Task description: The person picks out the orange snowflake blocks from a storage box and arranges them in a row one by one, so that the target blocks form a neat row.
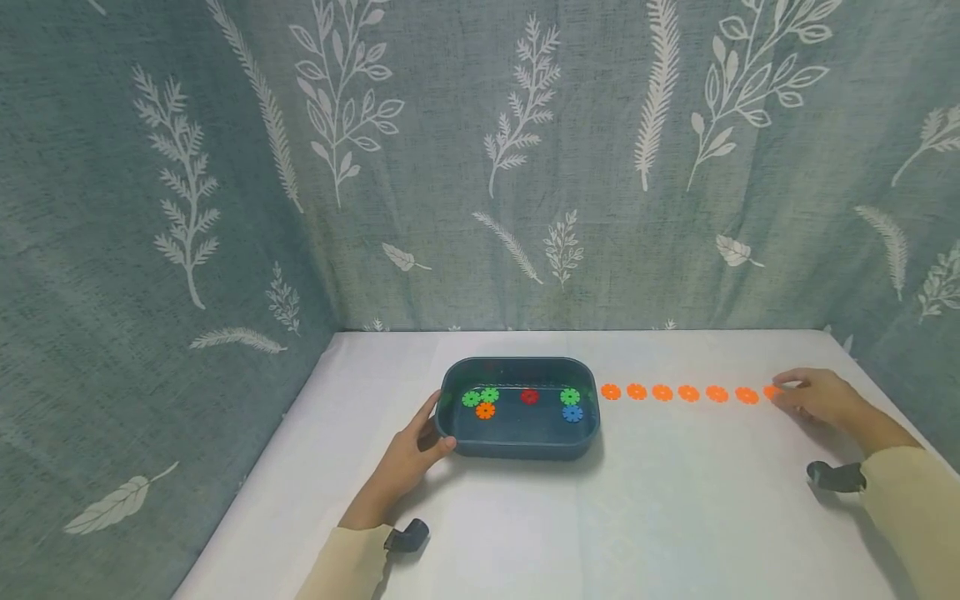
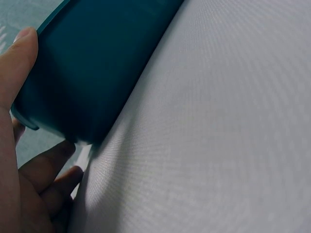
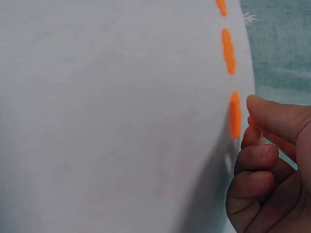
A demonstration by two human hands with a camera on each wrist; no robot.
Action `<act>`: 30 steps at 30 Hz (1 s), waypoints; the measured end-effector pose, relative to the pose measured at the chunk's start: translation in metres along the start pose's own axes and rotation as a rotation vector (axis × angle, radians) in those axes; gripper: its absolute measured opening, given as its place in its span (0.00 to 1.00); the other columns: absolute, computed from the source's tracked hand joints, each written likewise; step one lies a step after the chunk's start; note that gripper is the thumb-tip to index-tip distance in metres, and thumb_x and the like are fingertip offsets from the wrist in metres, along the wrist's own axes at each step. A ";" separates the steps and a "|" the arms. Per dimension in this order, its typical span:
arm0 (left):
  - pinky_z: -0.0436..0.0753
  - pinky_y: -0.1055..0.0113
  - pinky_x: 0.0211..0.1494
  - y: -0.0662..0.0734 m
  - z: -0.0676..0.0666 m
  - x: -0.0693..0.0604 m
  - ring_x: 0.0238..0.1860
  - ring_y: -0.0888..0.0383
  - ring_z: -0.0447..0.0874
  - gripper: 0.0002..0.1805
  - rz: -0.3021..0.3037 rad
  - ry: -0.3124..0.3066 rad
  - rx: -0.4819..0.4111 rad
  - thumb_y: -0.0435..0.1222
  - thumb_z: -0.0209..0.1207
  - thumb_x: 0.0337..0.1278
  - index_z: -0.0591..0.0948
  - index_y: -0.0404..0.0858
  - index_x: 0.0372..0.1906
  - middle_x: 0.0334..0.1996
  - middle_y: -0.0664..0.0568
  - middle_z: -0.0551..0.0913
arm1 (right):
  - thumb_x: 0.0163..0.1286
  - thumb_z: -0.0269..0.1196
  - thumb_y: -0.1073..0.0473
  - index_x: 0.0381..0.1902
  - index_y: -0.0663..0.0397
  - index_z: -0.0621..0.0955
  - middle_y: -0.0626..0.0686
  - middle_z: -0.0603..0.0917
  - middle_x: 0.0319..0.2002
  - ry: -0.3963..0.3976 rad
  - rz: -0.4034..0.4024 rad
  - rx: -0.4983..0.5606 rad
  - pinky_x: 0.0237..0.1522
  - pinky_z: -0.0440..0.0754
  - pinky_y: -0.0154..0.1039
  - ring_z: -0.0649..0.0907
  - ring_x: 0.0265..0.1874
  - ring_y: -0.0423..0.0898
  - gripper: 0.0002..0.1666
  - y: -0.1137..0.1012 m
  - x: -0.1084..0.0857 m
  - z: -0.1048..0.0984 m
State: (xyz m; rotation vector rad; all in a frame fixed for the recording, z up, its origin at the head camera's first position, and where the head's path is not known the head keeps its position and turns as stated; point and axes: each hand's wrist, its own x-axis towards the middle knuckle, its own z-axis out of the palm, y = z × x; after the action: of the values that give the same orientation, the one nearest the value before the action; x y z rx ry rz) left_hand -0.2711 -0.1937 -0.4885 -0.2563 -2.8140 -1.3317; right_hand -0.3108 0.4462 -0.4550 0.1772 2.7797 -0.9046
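Note:
A dark teal plastic tray [image 1: 517, 450] stands on the table, with my left hand [image 1: 411, 454] gripping its left end. In the left wrist view the thumb [image 2: 24, 51] lies at the rim and the other fingers reach round the end wall. Far to the right, my right hand [image 1: 821, 397] pinches an orange notched disc [image 1: 770, 391] between thumb and finger. Only a sliver of that disc [image 3: 250, 121] shows in the right wrist view. It is at the right end of a row of orange notched discs [image 1: 688, 393] extending from the tray.
Inside the tray lie green discs [image 1: 570, 397], a red disc [image 1: 529, 397], a blue disc [image 1: 572, 413] and an orange disc [image 1: 485, 410]. White cloth [image 1: 675, 517] covers the table. Leaf-patterned curtains [image 1: 450, 167] hang behind and at both sides.

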 end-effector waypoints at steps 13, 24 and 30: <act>0.54 0.32 0.66 -0.002 -0.002 -0.001 0.69 0.43 0.63 0.46 0.034 -0.015 -0.008 0.54 0.63 0.59 0.52 0.58 0.78 0.67 0.43 0.69 | 0.71 0.60 0.49 0.64 0.71 0.68 0.73 0.76 0.50 -0.043 -0.109 0.045 0.36 0.81 0.46 0.80 0.36 0.55 0.36 -0.060 -0.002 -0.007; 0.55 0.33 0.66 -0.003 -0.001 -0.001 0.69 0.43 0.64 0.46 0.027 -0.011 -0.008 0.55 0.63 0.58 0.51 0.61 0.77 0.67 0.44 0.69 | 0.70 0.61 0.52 0.64 0.66 0.71 0.64 0.81 0.45 -0.082 -0.241 0.092 0.33 0.78 0.46 0.77 0.32 0.54 0.31 -0.115 -0.006 0.015; 0.56 0.33 0.66 -0.003 -0.001 -0.001 0.68 0.43 0.65 0.46 0.026 -0.008 -0.022 0.55 0.63 0.58 0.51 0.61 0.77 0.67 0.43 0.70 | 0.70 0.62 0.53 0.63 0.65 0.73 0.63 0.81 0.43 -0.097 -0.298 0.106 0.34 0.79 0.46 0.77 0.31 0.54 0.29 -0.149 -0.008 0.028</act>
State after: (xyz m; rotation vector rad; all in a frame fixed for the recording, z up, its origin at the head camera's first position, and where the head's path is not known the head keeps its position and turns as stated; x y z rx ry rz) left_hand -0.2701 -0.1963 -0.4901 -0.2989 -2.7935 -1.3605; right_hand -0.3248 0.3093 -0.3910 -0.2650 2.7128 -1.0962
